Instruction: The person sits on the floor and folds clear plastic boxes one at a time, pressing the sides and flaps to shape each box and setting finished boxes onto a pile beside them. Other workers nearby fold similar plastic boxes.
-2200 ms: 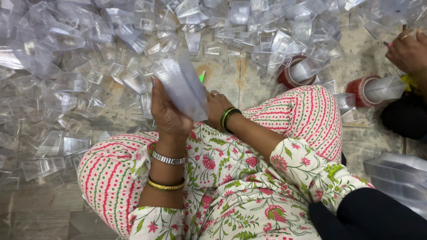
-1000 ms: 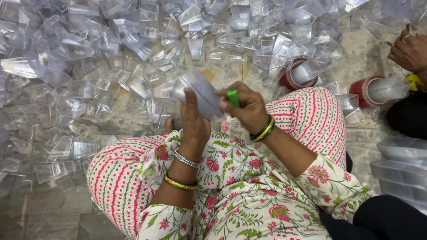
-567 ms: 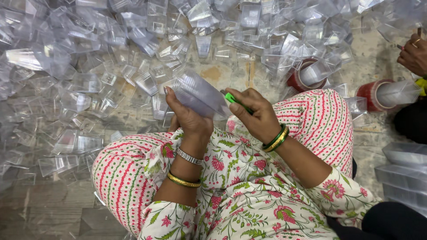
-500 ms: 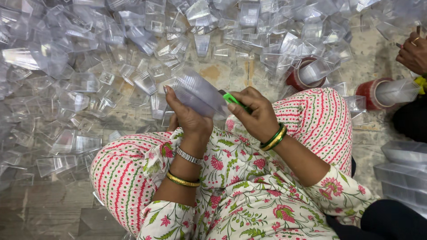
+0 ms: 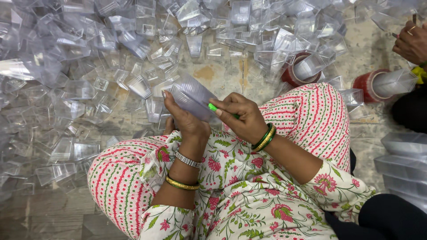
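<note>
Above your lap, your left hand (image 5: 187, 120) is clamping the stack of clear cups (image 5: 192, 95) while your right hand (image 5: 242, 118) is pinching a green tool (image 5: 213, 107), risking a slip

left hand (image 5: 187, 120) gripping clear cup stack (image 5: 192, 95), right hand (image 5: 240, 118) pinching green tool (image 5: 214, 108)
</note>
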